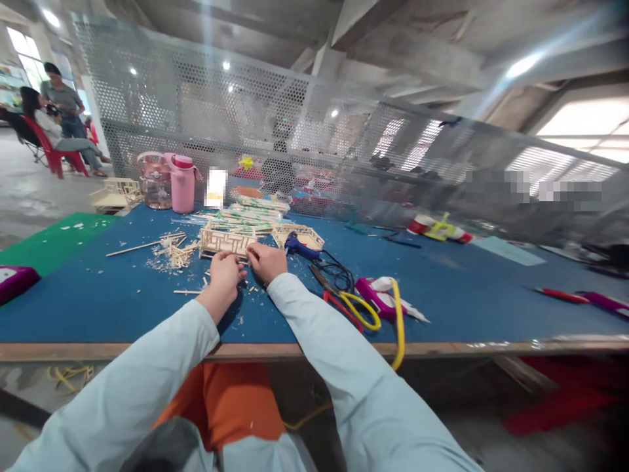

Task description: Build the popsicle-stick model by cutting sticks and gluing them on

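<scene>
Lattice frame (pixel 227 242), one of three slatted wooden pieces

One lattice frame stands on the blue desk (pixel 452 282), just ahead of two bare hands. The right hand (pixel 268 263) pinches its right end; the left hand (pixel 227 280) has its fingers bent together at the lower front edge, though whether they grip anything I cannot tell.

A second piece, a many-sided wooden tray (pixel 316 238), lies to the right, one blue glue gun (pixel 305 249) in front of it. The third, a wooden model (pixel 115 195), sits at far left. One heap of cut sticks (pixel 181 252), too many to count, lies left of the frame; several packets of sticks (pixel 246 215) lie behind it. Two drinking vessels stand beyond: one clear bottle (pixel 156 187), one pink flask (pixel 183 189). Two people (pixel 63 108) are in the left background.
</scene>
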